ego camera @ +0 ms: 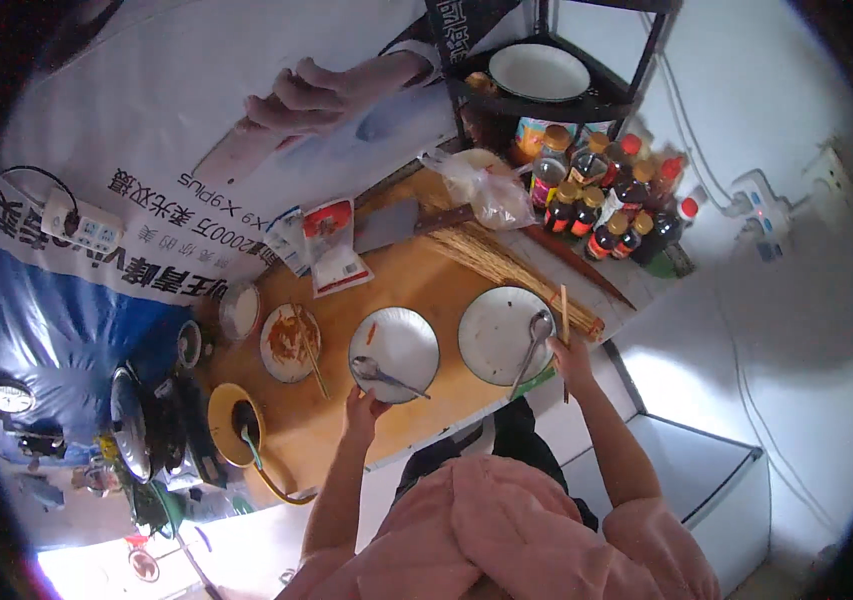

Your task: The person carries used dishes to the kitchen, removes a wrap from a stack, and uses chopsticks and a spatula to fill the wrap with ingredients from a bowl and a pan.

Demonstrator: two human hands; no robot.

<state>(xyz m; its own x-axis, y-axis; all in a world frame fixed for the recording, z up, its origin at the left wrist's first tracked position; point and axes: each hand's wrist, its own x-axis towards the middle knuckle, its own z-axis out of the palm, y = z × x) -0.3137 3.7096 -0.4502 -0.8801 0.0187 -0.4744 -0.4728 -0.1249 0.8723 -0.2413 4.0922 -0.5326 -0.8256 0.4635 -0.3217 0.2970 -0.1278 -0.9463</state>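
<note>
My left hand [364, 411] grips the near-left rim of a white plate [405, 345], its thumb by the edge. In that plate rest a metal spoon [370, 367] and a small orange-red scrap of food [371, 332]. A pair of wooden chopsticks [564, 304] is held in my right hand [572, 360], whose fingers are at the right rim of a second white plate [494, 337]. Another metal spoon [539, 330] lies in this second plate among dark specks. To the left, a smaller plate [276, 358] bears reddish food remains, with chopsticks [315, 367] across it.
Behind the plates lie a cleaver [389, 225], a red-and-white packet [334, 247] and a straw whisk broom [509, 270]. Several sauce bottles [606, 202] crowd the back right corner beneath a black shelf [546, 109]. A yellow basin [222, 431] stands at the left on the wooden board [389, 289].
</note>
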